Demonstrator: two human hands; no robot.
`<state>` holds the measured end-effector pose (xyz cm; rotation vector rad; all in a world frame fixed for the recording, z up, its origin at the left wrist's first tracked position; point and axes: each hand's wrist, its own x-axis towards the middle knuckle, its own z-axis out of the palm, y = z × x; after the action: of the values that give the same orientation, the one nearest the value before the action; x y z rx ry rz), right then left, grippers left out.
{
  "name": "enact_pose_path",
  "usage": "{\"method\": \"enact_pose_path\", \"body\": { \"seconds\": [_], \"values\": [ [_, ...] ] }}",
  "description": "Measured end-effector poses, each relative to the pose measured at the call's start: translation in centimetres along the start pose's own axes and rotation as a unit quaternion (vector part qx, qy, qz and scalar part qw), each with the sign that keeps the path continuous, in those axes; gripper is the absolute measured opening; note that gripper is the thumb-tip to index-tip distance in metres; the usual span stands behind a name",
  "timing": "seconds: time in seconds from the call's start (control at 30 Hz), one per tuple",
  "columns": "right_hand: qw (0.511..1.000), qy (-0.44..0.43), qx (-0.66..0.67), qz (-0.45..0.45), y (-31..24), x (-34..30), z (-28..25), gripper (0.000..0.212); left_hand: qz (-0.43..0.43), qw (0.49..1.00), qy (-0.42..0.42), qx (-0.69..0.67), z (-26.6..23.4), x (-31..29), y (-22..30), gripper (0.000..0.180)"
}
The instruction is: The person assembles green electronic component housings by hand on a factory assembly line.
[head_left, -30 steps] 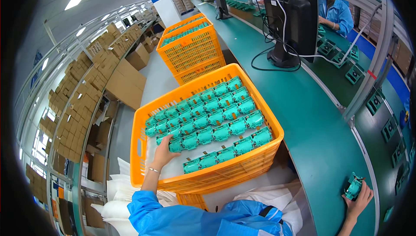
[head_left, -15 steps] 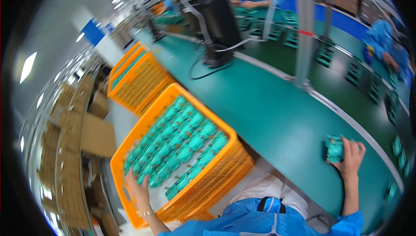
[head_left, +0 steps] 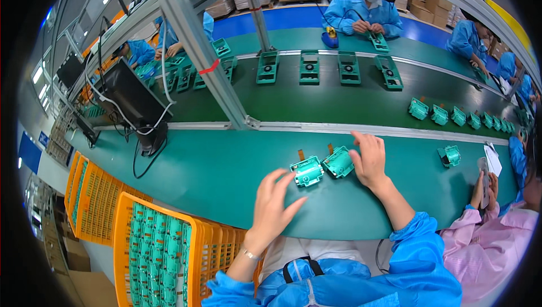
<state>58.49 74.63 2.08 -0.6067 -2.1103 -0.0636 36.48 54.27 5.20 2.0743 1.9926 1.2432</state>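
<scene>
Two green plastic housings lie side by side on the green bench: a left housing (head_left: pixel 307 171) and a right housing (head_left: pixel 339 162), each with a small brown ribbon tab sticking up. My left hand (head_left: pixel 272 208) is open beside the left one, thumb and fingers spread, a fingertip close to its edge; whether they touch I cannot tell. My right hand (head_left: pixel 370 160) is open at the right housing's right side, with its thumb at the edge and the other fingers raised. Neither hand grips anything.
An orange crate (head_left: pixel 195 250) full of similar housings stands at lower left, more crates (head_left: pixel 96 205) behind it. A monitor (head_left: pixel 127 95) and metal post (head_left: pixel 206 53) rise from the bench (head_left: pixel 226 166). Beyond runs a conveyor (head_left: pixel 293 98) carrying green parts. A pink-sleeved person (head_left: pixel 491 239) sits at right.
The view has swung right. My left hand has moved from the crate to the bench. My right hand has let go of the housing it held; two housings now lie before me.
</scene>
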Motion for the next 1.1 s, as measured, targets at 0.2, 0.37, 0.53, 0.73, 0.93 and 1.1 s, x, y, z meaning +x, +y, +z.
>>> {"method": "enact_pose_path", "body": {
  "seconds": [0.2,0.37,0.53,0.73,0.93,1.1],
  "values": [
    [0.925,-0.131,0.160,0.318,2.2,-1.3,0.3,0.025,0.019,0.990,-0.059,0.126,7.1,4.0,0.5,0.084],
    [0.960,-0.139,0.160,0.181,1.3,-2.4,1.8,0.024,0.001,0.981,-0.044,0.190,8.9,3.8,0.8,0.092],
    [0.960,-0.157,0.169,0.162,0.9,-1.8,1.6,0.023,-0.020,0.973,-0.067,0.220,9.0,5.2,0.7,0.087],
    [0.902,-0.146,0.285,0.290,0.6,-1.9,2.3,0.036,-0.037,0.973,-0.081,0.211,8.2,3.7,-0.6,0.081],
    [0.895,-0.117,0.322,0.287,2.6,-3.5,2.1,0.042,-0.044,0.994,-0.022,0.096,0.7,-0.4,1.7,0.084],
    [0.891,-0.126,0.330,0.286,3.4,-4.0,2.6,0.039,-0.136,0.977,0.112,0.118,-16.1,-9.5,3.6,0.080]
  ]
}}
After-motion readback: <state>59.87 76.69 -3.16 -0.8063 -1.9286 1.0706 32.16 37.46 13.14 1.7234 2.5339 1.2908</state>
